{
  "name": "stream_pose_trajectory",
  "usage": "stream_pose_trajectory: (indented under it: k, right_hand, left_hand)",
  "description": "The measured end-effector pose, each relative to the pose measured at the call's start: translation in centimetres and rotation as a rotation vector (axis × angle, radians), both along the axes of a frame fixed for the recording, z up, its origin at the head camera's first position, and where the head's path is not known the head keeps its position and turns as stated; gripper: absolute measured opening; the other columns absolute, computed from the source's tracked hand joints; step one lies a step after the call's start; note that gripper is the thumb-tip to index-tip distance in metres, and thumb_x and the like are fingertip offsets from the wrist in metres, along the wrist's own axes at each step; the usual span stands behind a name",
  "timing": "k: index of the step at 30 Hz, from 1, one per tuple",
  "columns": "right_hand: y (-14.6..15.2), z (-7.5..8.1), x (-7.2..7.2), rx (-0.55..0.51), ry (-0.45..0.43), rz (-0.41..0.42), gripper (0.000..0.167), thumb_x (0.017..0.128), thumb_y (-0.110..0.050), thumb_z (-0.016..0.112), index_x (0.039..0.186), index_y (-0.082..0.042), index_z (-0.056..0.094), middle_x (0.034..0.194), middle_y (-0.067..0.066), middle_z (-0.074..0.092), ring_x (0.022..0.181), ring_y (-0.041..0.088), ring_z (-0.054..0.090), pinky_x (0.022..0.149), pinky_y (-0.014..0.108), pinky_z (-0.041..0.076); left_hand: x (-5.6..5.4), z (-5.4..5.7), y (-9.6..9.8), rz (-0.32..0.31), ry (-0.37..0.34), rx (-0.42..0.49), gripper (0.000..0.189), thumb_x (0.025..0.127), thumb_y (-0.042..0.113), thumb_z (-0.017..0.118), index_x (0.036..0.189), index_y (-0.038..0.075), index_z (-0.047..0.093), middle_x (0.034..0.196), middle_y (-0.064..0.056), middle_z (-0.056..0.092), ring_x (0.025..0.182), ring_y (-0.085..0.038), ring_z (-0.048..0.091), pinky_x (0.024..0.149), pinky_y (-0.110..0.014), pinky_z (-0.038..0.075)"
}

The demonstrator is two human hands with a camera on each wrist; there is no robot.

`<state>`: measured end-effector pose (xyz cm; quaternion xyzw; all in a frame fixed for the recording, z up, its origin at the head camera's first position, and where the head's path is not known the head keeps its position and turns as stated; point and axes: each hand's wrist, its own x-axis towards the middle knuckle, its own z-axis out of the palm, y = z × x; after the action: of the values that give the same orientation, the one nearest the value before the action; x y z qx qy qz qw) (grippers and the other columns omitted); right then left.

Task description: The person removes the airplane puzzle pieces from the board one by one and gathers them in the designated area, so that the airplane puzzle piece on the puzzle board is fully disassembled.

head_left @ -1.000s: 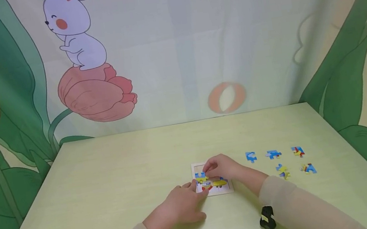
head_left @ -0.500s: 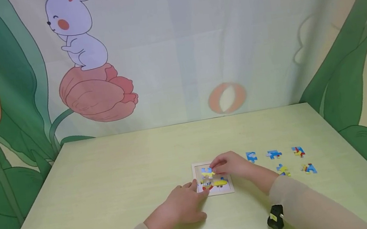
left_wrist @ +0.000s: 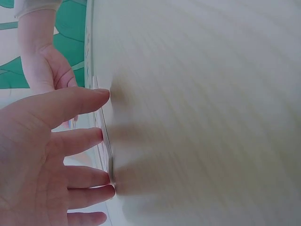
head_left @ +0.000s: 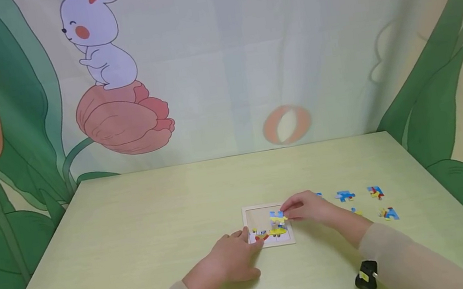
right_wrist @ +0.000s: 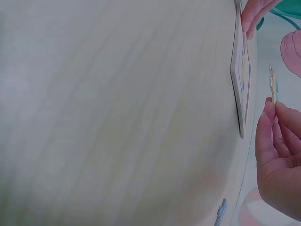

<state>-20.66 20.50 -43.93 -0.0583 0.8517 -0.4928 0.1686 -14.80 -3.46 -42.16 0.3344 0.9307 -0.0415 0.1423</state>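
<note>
My right hand (head_left: pixel 309 206) pinches a blue and yellow jigsaw piece (head_left: pixel 276 217) between thumb and fingertips. In the right wrist view that puzzle piece (right_wrist: pixel 273 84) is raised above the wooden puzzle frame (right_wrist: pixel 237 84). On the table, the frame (head_left: pixel 250 208) has pieces with a red and yellow picture (head_left: pixel 277 232) along its near side, while bare wood shows in its far left part. My left hand (head_left: pixel 231 257) rests at the frame's left near corner, its fingers spread and straight. Seen from the left wrist, its fingertips (left_wrist: pixel 96 136) touch the frame's edge.
Several loose jigsaw pieces lie right of the frame, among them a blue one (head_left: pixel 345 195), a red and blue one (head_left: pixel 376 192) and another (head_left: pixel 389 213). My right forearm partly covers others. A printed curtain (head_left: pixel 203 69) hangs behind the table (head_left: pixel 136 227).
My right hand has lifted the blue and yellow jigsaw piece from the frame's left part and carried it rightward, over the frame's right side. My left hand has stayed in place.
</note>
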Motion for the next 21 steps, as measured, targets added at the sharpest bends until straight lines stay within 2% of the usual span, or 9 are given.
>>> stream_pose_trajectory:
  k: [16, 21]
  right_hand:
    - [2.1, -0.2, 0.7, 0.007, -0.019, -0.035, 0.017, 0.086, -0.004, 0.064, 0.102, 0.001, 0.067, 0.094, 0.007, 0.067, 0.083, 0.017, 0.063, 0.076, 0.032, 0.053]
    - [3.0, -0.1, 0.9, 0.011, -0.018, -0.022, 0.017, 0.086, -0.005, 0.064, 0.102, 0.003, 0.067, 0.093, 0.006, 0.067, 0.081, 0.017, 0.063, 0.075, 0.032, 0.053]
  left_hand:
    - [0.0, -0.3, -0.1, -0.010, 0.027, -0.001, 0.065, 0.080, 0.050, 0.063, 0.138, 0.028, 0.047, 0.143, -0.018, 0.038, 0.128, -0.029, 0.040, 0.099, -0.046, 0.036]
    - [0.0, -0.2, -0.1, -0.014, 0.038, -0.004, 0.064, 0.079, 0.051, 0.063, 0.137, 0.028, 0.048, 0.142, -0.018, 0.039, 0.129, -0.028, 0.040, 0.099, -0.046, 0.037]
